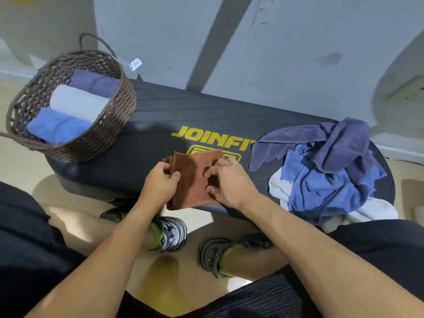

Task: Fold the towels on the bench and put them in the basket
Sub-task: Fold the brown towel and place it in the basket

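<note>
Brown towel [192,180]: folded, on the near edge of the black table [160,115]; left hand [159,183] pinches its left edge, fingers curled; right hand [229,182] grips its right side. Wicker basket [110,134]: table's left end, holding three rolled towels [78,104]. Unfolded towel heap [321,171]: table's right end.

1. Looks like a gym or fitness room, poss. a home one; can't tell which.
2. Main clue: black padded bench [183,115] w/ yellow "JOINFIT" logo [213,140], i.e. workout gear.
3. Person wears trainers [172,234] and dark shorts, sports kit.
4. Small towels [325,171] heaped on the bench, more rolled in a wicker basket [107,131], gym-style.
5. Plain pale wall [275,42], light smooth floor [20,161].
</note>
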`<state>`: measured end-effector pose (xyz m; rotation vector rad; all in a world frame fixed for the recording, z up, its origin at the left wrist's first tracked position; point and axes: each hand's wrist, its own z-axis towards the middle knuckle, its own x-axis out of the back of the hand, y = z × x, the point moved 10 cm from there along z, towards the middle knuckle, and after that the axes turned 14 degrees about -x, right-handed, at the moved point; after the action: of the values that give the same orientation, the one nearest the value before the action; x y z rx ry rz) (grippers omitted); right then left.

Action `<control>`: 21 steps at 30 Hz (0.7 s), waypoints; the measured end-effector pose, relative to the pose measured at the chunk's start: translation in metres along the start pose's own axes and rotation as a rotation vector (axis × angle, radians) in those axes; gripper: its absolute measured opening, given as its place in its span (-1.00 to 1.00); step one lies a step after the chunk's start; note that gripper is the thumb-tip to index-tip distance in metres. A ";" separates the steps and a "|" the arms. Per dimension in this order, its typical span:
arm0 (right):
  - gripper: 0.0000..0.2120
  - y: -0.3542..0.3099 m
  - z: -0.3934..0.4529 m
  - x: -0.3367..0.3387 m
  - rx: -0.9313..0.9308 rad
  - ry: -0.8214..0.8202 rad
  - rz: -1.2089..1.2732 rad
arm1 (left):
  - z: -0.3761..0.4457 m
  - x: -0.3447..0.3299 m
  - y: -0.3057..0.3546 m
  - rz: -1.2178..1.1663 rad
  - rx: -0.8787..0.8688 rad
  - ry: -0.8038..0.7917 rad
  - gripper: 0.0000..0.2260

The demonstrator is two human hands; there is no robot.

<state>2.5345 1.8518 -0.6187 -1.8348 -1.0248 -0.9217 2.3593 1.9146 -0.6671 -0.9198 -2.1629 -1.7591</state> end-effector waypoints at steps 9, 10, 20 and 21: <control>-0.26 -0.007 0.000 -0.020 0.115 -0.074 0.024 | 0.002 0.006 -0.004 0.208 0.042 0.012 -0.75; -0.25 -0.008 -0.001 -0.022 0.125 -0.072 0.022 | 0.003 0.007 -0.003 0.230 0.033 0.014 -0.72; -0.48 -0.006 -0.002 -0.009 0.060 0.008 0.271 | 0.000 0.019 0.009 0.517 -0.047 0.027 -0.71; -0.53 0.000 0.000 -0.002 0.011 0.066 0.311 | 0.000 0.020 0.010 0.526 -0.057 0.030 -0.71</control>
<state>2.5342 1.8516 -0.6205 -1.8754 -0.6772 -0.7795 2.3495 1.9219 -0.6486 -1.3171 -1.6509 -1.5570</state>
